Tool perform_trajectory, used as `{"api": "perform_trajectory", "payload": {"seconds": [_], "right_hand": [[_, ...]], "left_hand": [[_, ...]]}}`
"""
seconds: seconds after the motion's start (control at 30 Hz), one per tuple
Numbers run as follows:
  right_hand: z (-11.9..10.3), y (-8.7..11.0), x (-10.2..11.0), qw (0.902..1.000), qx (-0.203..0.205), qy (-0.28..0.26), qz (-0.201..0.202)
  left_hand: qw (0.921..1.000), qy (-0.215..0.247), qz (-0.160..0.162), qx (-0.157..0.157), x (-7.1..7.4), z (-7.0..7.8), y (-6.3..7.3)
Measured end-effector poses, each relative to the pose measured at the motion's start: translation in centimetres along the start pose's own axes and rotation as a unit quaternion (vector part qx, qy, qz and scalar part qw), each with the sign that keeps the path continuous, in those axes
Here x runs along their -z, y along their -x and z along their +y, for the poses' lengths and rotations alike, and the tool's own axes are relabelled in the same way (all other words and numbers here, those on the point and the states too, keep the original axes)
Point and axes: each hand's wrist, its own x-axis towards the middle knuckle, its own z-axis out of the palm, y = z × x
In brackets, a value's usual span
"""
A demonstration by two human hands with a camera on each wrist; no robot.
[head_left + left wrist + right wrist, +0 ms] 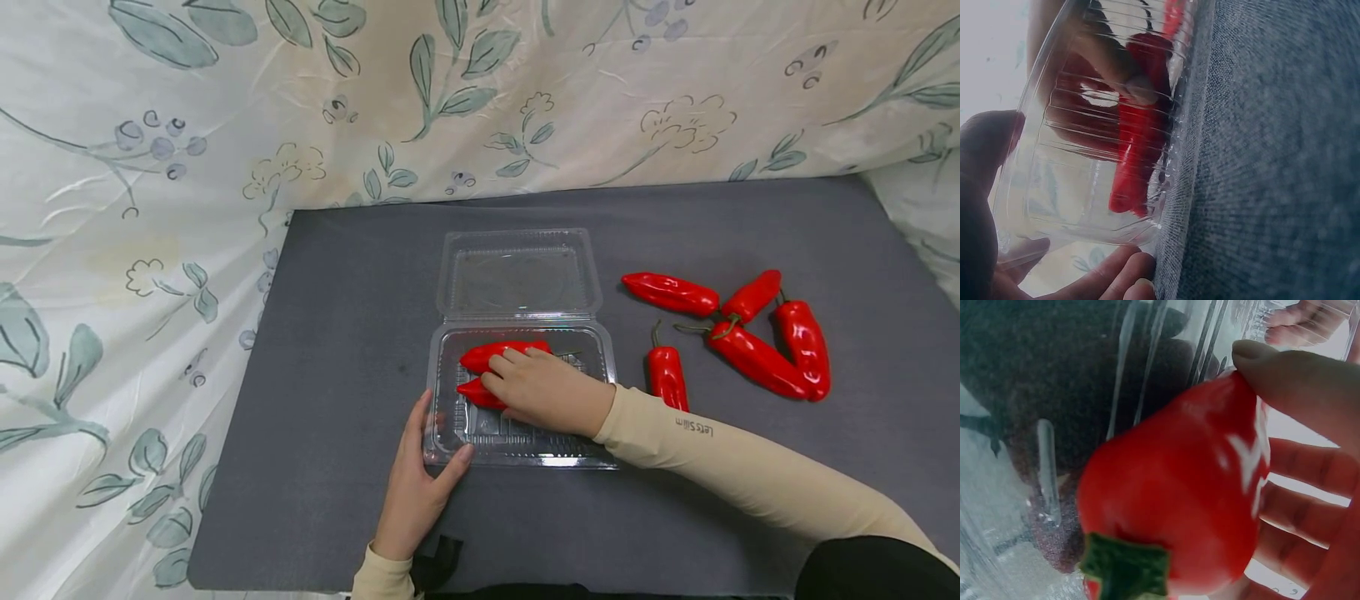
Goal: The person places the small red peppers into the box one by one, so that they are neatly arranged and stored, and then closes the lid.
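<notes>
A clear plastic clamshell box [525, 460] lies opened on the grey tabletop, its lid [517, 275] folded back behind. My right hand [551, 390] reaches into the base and grips a red pepper [1172, 487] between thumb and fingers; the pepper's green stem shows in the right wrist view. Behind it in the base lies another red pepper [495, 356], partly covered by the fingers. At the box's front left corner, my left hand [416, 496] holds the box, thumb at the front edge and fingers along the left side.
To the right of the box lie several red peppers [757, 358] with green stems, some touching. One pepper [666, 371] is partly hidden by the right sleeve [720, 450]. Leaf-patterned cloth [465, 100] hangs behind and at the left of the table [337, 375].
</notes>
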Motion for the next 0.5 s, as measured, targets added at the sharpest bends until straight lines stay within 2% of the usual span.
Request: {"api": "perform_trajectory", "payload": {"seconds": [0.5], "right_hand": [[0.01, 0.21, -0.08, 0.9998, 0.006, 0.014, 0.013]], "left_hand": [[0.9998, 0.016, 0.002, 0.009, -0.20, 0.23, 0.11]]}}
